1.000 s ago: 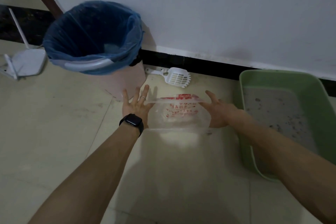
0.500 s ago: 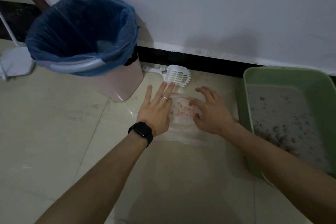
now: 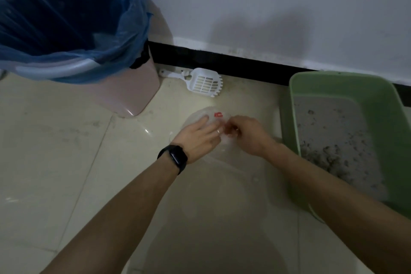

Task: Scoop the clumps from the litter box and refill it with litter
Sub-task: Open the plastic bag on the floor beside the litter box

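A clear plastic bag with red print lies crumpled on the floor tiles. My left hand rests flat on it, and my right hand pinches it from the right; the two hands meet over the bag. A white slotted scoop lies by the black skirting just beyond the bag, untouched. The green litter box stands at the right, holding grey litter with darker clumps near its front.
A pink bin lined with a blue bag stands at the back left against the white wall. Pale floor tiles spread to the left and toward me.
The bag was stretched out between my spread hands; both hands have moved together and gathered it into a small bunch on the floor. The view has moved closer.
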Demonstrator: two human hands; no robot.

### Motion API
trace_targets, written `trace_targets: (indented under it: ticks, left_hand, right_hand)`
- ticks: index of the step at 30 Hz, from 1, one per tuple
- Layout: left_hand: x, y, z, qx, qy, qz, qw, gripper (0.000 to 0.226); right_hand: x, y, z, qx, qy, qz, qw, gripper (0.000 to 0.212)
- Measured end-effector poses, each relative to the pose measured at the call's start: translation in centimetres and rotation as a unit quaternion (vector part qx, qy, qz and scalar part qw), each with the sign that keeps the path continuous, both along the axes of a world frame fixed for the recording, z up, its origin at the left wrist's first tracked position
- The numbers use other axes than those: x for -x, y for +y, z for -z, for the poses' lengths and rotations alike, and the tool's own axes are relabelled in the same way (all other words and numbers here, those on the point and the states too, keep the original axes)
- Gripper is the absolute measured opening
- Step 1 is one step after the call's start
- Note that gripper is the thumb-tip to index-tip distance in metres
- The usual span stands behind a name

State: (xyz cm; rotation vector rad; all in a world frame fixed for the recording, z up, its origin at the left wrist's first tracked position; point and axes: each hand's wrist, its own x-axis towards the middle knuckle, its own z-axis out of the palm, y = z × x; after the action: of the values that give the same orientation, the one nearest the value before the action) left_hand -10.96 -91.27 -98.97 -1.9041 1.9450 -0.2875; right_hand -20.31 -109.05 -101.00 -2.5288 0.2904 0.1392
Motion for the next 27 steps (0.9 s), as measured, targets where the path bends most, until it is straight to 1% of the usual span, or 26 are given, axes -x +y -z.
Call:
trace_targets:
  ticks: [1, 2, 3, 4, 6, 7, 9, 11, 13, 15, 17, 18, 19, 20, 21, 22, 24, 27]
  left_hand:
    - [-0.1, -0.3, -0.1, -0.012, 0.001, -0.050, 0.999, 0.044]
    - [-0.2, -0.6, -0.4, -0.006, 0.026, -0.106, 0.994, 0.043]
    - [-0.3, -0.9, -0.7, 0.007, 0.056, -0.154, 0.987, 0.042]
    - [-0.3, -1.2, -1.0, 0.016, 0.080, -0.189, 0.979, 0.043]
    - [-0.6, -1.3, -1.4, 0.025, 0.110, -0.230, 0.967, 0.045]
    - [-0.8, -1.3, -1.4, 0.029, 0.111, -0.245, 0.963, 0.044]
    - [-1.4, -0.9, -1.4, 0.021, 0.117, -0.278, 0.953, 0.045]
    - [-1.7, -0.1, -1.4, -0.011, 0.117, -0.309, 0.944, 0.047]
    - [-1.8, 0.8, -1.5, -0.046, 0.084, -0.330, 0.939, 0.048]
    - [-1.7, 1.3, -1.7, -0.082, 0.058, -0.367, 0.925, 0.051]
    - [-1.5, 1.4, -1.9, -0.083, 0.087, -0.421, 0.899, 0.061]
    - [-1.4, 1.4, -1.7, -0.084, 0.094, -0.435, 0.892, 0.072]
    - [-1.3, 1.5, -1.2, -0.095, 0.086, -0.428, 0.895, 0.087]
    - [-1.2, 1.8, -0.5, -0.116, 0.058, -0.404, 0.905, 0.101]
    - [-1.2, 2.3, 0.3, -0.142, 0.023, -0.375, 0.916, 0.111]
    - [-1.4, 2.9, 1.1, -0.162, -0.006, -0.353, 0.922, 0.114]
    - [-1.9, 3.9, 2.3, -0.181, -0.026, -0.341, 0.922, 0.112]
    - [-1.7, 3.8, 2.8, -0.200, -0.023, -0.337, 0.920, 0.099]
  right_hand:
    - [-0.4, -0.2, -0.2, -0.032, 0.008, 0.023, 0.999, 0.019]
    - [-0.8, -0.4, -0.5, -0.042, 0.006, 0.041, 0.998, 0.016]
    - [-1.1, -0.5, -0.7, -0.028, 0.001, 0.055, 0.998, 0.015]
    - [-1.2, -0.5, -0.7, 0.004, 0.004, 0.066, 0.998, 0.023]
    - [-1.0, 0.0, -0.8, 0.065, 0.060, 0.074, 0.993, 0.048]
    - [-0.8, 0.3, -0.8, 0.092, 0.092, 0.071, 0.989, 0.056]
    - [-0.4, 0.8, -0.5, 0.149, 0.150, 0.055, 0.976, 0.065]
    - [-0.3, 0.6, -0.2, 0.162, 0.185, 0.066, 0.967, 0.069]
    - [-0.4, 0.5, -0.2, 0.158, 0.190, 0.030, 0.969, 0.075]
    - [-0.6, 1.1, -0.4, 0.135, 0.209, -0.039, 0.968, 0.090]
    - [-0.8, 1.8, -0.7, 0.119, 0.221, -0.082, 0.964, 0.107]
    - [-0.9, 2.1, -0.8, 0.123, 0.223, -0.092, 0.963, 0.113]
    - [-0.9, 2.2, -0.8, 0.130, 0.231, -0.094, 0.960, 0.117]
    - [-1.0, 2.0, -0.9, 0.140, 0.243, -0.093, 0.955, 0.119]
    - [-0.9, 1.7, -1.0, 0.150, 0.256, -0.088, 0.951, 0.120]
    - [-0.8, 1.2, -0.9, 0.156, 0.270, -0.078, 0.947, 0.119]
    - [-0.2, 0.0, -0.5, 0.158, 0.303, -0.051, 0.938, 0.119]
    - [0.2, -0.4, 0.3, 0.188, 0.332, -0.041, 0.923, 0.124]
